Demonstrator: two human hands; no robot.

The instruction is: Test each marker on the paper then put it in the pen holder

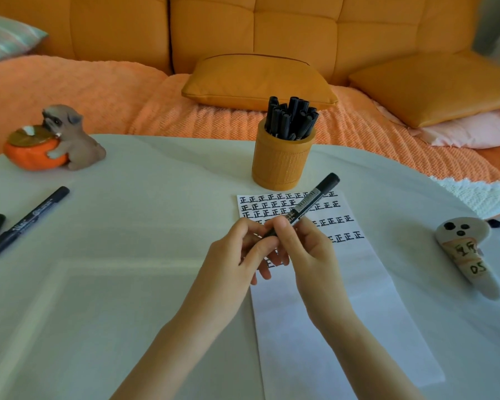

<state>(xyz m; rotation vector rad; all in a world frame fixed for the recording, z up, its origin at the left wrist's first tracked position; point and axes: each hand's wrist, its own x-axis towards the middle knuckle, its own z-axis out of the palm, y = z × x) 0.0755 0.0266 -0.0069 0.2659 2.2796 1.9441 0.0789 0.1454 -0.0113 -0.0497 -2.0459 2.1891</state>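
Observation:
A black marker [309, 201] is held slanted above the paper [344, 313], its far end pointing up and right. My right hand [306, 249] grips its barrel, and my left hand [237, 252] pinches its near end, which is hidden by the fingers. The white paper carries rows of black written marks along its top part. Beyond it stands the orange pen holder [280, 166], filled with several black markers [290, 118]. More black markers [26, 220] lie on the table at the far left.
A dog figurine hugging an orange pot [55, 140] sits at the back left of the white table [113, 255]. A grey ghost-shaped object [468, 255] lies at right. An orange sofa with cushions [257, 82] runs behind the table.

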